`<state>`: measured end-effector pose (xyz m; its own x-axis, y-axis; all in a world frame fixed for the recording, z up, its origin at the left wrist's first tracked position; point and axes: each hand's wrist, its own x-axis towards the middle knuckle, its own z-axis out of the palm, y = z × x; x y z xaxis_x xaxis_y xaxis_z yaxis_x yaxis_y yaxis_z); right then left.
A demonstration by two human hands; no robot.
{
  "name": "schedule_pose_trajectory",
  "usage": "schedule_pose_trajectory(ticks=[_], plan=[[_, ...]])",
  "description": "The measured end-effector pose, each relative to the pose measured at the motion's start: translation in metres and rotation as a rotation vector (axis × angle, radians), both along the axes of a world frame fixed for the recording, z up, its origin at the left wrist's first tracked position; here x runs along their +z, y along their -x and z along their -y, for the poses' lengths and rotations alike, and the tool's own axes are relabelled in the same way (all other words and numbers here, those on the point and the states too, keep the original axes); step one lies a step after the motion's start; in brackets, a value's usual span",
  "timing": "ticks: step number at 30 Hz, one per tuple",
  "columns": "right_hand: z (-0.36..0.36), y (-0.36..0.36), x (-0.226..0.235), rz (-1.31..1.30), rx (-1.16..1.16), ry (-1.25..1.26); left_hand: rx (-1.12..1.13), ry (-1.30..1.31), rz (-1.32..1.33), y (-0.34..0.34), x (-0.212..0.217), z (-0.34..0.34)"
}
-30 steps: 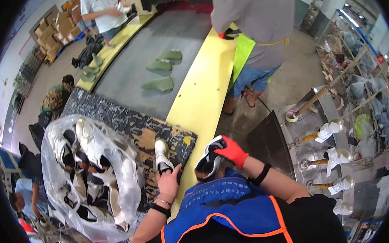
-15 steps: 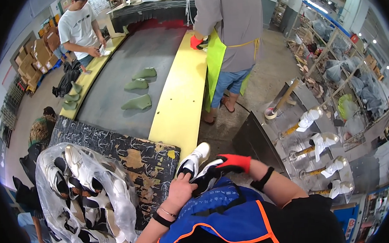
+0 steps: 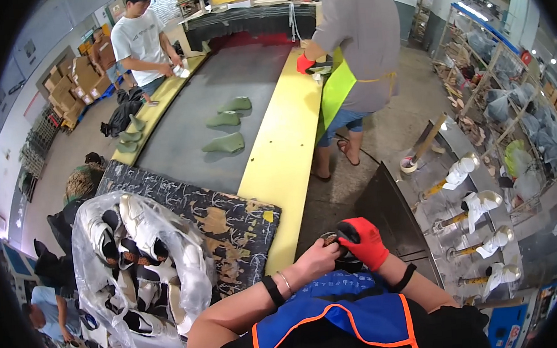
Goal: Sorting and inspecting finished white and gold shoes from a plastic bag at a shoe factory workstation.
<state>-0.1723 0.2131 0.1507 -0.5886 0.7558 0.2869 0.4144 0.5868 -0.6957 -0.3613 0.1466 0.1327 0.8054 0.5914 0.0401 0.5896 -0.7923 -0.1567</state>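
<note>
At my waist, above the blue apron [image 3: 337,291], my two hands meet at a shoe [image 3: 329,238]. Little of it shows: a dark edge and a brownish patch; the hands cover the rest. My bare left hand [image 3: 317,259] is closed, its thumb and fingertips pinching the shoe's edge from the left. My right hand [image 3: 364,243], in a red glove with black fingers, curls over it from the right. To the left, a clear plastic bag [image 3: 193,287] full of white, black and beige sneakers [image 3: 142,224] rests against the dark patterned board [image 3: 231,240].
Ahead runs a grey conveyor belt [image 3: 195,160] carrying green shoe lasts [image 3: 224,143], with yellow side boards [image 3: 278,161]. A co-worker in grey [image 3: 365,34] stands at its right, another in white [image 3: 140,45] at its left. A metal bench [image 3: 443,215] with mounted shoe forms stands right.
My hands have moved right and closer together. The white shoe toes that showed beyond them are out of sight. My view has shifted, so the surroundings sit farther right.
</note>
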Motion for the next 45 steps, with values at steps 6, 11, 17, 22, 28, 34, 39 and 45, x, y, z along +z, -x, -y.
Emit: schedule_pose_trajectory(ticks=[6, 11, 17, 22, 28, 34, 39, 45], plan=[[-0.009, 0.012, -0.001, -0.029, -0.093, 0.054, 0.015, -0.069, 0.033, 0.007, -0.005, 0.003], [-0.013, 0.014, -0.019, 0.013, -0.118, 0.081, 0.03, 0.044, 0.023, 0.012, -0.018, 0.003], [0.006, 0.002, 0.0, -0.002, -0.083, 0.086, 0.464, 0.259, 0.288, 0.037, 0.001, 0.013], [0.012, -0.005, -0.005, 0.071, -0.097, 0.103, 0.731, -0.041, 0.535, 0.065, -0.008, 0.005], [-0.015, -0.08, -0.016, -0.215, -0.656, 0.196, 1.438, 0.002, 0.078, 0.144, -0.073, 0.021], [0.011, -0.236, -0.027, -0.766, -1.58, -0.051, 1.362, 0.362, 0.087, 0.171, -0.123, 0.017], [0.09, -0.387, 0.001, -0.991, -2.193, -0.652, 1.224, 0.408, 0.063, 0.152, -0.121, -0.026], [0.119, -0.469, 0.027, -0.326, -2.272, -0.548, 1.073, 0.459, 0.049, 0.108, -0.121, -0.072]])
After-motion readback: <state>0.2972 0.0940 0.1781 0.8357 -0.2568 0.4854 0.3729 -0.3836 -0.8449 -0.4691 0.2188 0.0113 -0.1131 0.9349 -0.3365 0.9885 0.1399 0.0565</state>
